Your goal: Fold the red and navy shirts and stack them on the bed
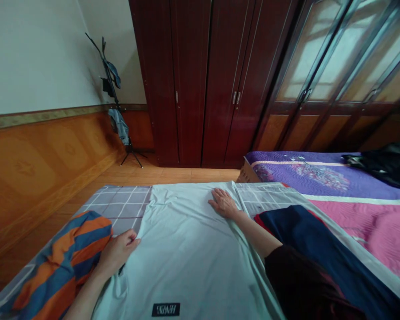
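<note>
A pale mint-white garment [186, 249], apparently a shirt, lies spread over the table-like surface in front of me. A black label with light lettering [166, 310] shows at its near end. My right hand [225, 203] rests flat on the garment's far right part, fingers stretched out. At its left edge is my left hand [118, 250], fingers curled in and thumb toward the cloth. Whether those fingers pinch anything is hidden. Under and beside my left forearm lies an orange-and-blue striped cloth [76, 249], crumpled.
A grey checked cover [120, 202] lies beneath the garment. Dark blue cloth with red edging [306, 240] lies right of my right arm. Beyond it is a bed with purple and pink covers [320, 171] and a black item [386, 164]. Behind stand a coat rack [111, 84] and dark red wardrobe [216, 80].
</note>
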`<state>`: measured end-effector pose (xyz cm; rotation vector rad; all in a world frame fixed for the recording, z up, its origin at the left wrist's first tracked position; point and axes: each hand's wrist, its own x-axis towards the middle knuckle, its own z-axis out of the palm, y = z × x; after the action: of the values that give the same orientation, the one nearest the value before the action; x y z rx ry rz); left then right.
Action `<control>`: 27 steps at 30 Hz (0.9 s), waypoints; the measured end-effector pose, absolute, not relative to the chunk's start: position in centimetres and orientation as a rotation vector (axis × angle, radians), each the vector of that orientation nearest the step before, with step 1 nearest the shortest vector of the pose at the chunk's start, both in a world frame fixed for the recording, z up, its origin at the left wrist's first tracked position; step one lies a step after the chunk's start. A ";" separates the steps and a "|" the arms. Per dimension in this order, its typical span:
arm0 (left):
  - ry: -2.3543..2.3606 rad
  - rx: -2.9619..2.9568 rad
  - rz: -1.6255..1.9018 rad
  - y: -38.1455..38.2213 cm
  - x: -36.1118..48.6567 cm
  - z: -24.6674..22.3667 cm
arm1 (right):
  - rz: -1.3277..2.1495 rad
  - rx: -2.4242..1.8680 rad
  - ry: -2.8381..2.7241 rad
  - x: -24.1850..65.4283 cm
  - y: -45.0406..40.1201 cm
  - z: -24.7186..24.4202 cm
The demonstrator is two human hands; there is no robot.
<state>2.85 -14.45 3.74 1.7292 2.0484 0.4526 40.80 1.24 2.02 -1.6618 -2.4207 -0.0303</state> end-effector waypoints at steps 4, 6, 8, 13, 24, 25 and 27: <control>1.754 1.595 0.651 -14.0 1.4 3.1 | -0.048 -1.922 -2.220 46.3 1.8 2.2; 1.641 1.494 0.696 -14.1 0.7 2.9 | -0.052 -1.990 -2.144 47.8 1.9 2.0; 1.566 1.391 0.696 -14.4 0.2 3.0 | -0.048 -2.023 -2.090 48.5 2.1 1.6; 1.515 1.275 0.735 -15.2 -0.2 3.5 | -0.048 -2.110 -1.911 48.8 3.6 1.0; 1.612 1.358 0.574 -13.6 -1.0 0.4 | -0.035 -2.208 -1.703 48.8 7.7 1.6; 1.625 1.351 0.588 -13.7 -0.8 0.3 | -0.034 -2.211 -1.696 48.7 7.9 1.6; 1.660 1.341 0.624 -13.8 -0.5 0.1 | -0.031 -2.214 -1.692 48.6 8.3 1.6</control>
<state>-0.47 -13.76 0.08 1.3407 1.6600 0.6236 48.63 8.28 1.59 -2.2139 -1.6918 -0.0313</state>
